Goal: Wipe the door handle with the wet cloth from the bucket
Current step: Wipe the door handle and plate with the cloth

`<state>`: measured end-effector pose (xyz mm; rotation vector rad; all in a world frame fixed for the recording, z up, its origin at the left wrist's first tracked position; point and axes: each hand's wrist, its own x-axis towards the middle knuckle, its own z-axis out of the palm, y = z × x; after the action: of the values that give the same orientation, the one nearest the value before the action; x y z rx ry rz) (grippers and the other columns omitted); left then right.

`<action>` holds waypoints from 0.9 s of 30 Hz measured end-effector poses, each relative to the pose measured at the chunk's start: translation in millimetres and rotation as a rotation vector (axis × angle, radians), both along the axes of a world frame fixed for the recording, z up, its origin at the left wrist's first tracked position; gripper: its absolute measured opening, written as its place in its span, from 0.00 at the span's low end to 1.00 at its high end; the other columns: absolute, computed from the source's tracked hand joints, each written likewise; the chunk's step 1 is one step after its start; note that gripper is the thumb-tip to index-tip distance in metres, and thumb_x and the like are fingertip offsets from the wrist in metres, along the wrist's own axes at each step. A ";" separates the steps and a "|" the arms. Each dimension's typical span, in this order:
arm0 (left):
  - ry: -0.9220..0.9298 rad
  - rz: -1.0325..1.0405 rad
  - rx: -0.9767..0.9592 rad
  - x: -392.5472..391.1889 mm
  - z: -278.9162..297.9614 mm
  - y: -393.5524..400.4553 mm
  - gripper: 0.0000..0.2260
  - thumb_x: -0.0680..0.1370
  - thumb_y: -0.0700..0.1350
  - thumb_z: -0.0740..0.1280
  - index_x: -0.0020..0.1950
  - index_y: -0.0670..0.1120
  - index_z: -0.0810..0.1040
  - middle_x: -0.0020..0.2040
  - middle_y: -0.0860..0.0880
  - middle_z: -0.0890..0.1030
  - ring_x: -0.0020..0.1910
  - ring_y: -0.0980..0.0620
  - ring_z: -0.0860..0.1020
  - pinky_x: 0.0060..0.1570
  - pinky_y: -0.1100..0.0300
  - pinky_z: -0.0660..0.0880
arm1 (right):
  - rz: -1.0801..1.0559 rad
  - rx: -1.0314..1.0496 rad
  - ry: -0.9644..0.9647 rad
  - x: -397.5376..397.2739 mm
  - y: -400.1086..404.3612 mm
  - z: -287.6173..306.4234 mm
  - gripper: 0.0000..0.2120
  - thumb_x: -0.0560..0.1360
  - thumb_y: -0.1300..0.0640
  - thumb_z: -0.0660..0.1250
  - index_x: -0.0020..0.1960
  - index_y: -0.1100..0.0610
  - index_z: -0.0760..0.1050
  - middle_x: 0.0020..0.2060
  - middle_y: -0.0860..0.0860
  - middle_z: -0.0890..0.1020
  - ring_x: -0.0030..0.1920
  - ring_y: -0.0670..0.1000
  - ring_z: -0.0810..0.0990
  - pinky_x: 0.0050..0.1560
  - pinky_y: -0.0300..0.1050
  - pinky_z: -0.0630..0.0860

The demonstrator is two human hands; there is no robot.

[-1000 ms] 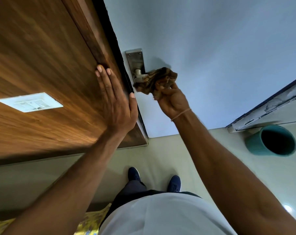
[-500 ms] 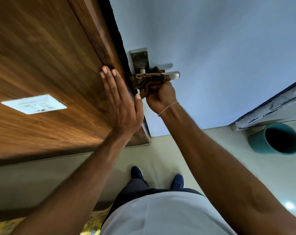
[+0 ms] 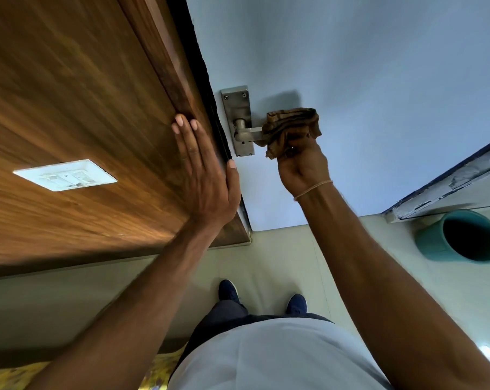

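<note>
- Right hand [image 3: 302, 167], centre right of the frame: fingers curled tight around a bunched brown cloth [image 3: 291, 129], fingertips mostly buried in its folds.
- Cloth wrapped over the outer end of the door handle [image 3: 248, 133], just right of frame centre; only the inner stretch of the metal lever and its round neck left showing.
- Steel backplate [image 3: 238, 116] upright behind the lever on a pale blue door [image 3: 350, 80], two screws at its top, lower end clear of the cloth.
- Thin band [image 3: 312, 190] round the right wrist.
- Left hand [image 3: 207, 175], centre of the frame: flat, fingers straight and pressed together, thumb slightly apart, palm laid against the brown wooden panel [image 3: 83, 122] at its edge, holding nothing.
- White switch plate [image 3: 65, 175] at left on the wood; markings too blurred to read. No legible writing elsewhere.
- Teal bucket [image 3: 460, 235] at the right edge on the floor [image 3: 280, 254], near a chipped door frame [image 3: 446, 187]; inside dark, contents impossible to make out.
- Blue shoes [image 3: 228, 289] at lower centre, partly hidden by a white shirt [image 3: 266, 358].
- Yellow patterned fabric [image 3: 18, 375] cut off at the bottom left corner, unidentifiable.
</note>
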<state>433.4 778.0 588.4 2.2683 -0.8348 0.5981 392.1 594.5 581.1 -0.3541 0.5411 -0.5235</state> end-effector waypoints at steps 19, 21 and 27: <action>-0.011 0.033 0.026 1.6 0.3 2.0 0.35 0.85 0.46 0.63 0.84 0.28 0.52 0.85 0.26 0.53 0.86 0.28 0.53 0.87 0.38 0.53 | 0.214 0.412 -0.027 29.5 56.1 23.5 0.20 0.79 0.73 0.54 0.65 0.63 0.75 0.64 0.62 0.76 0.65 0.66 0.79 0.53 0.64 0.82; -0.013 0.032 0.020 1.5 0.3 2.4 0.35 0.85 0.46 0.63 0.83 0.28 0.52 0.85 0.26 0.53 0.86 0.28 0.53 0.87 0.38 0.54 | 0.168 0.449 -0.036 26.4 56.9 23.3 0.16 0.79 0.73 0.55 0.60 0.62 0.76 0.65 0.61 0.75 0.71 0.66 0.76 0.63 0.65 0.79; -0.026 0.035 0.027 1.5 0.8 3.5 0.35 0.85 0.45 0.63 0.84 0.29 0.52 0.85 0.26 0.54 0.86 0.28 0.53 0.87 0.39 0.52 | 0.130 0.540 -0.039 44.4 71.2 30.2 0.22 0.76 0.74 0.52 0.66 0.63 0.73 0.60 0.62 0.78 0.60 0.64 0.80 0.63 0.57 0.78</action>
<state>434.9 781.5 589.2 2.3087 -0.8219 0.6376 436.5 665.7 611.3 0.1359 0.5941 -0.2426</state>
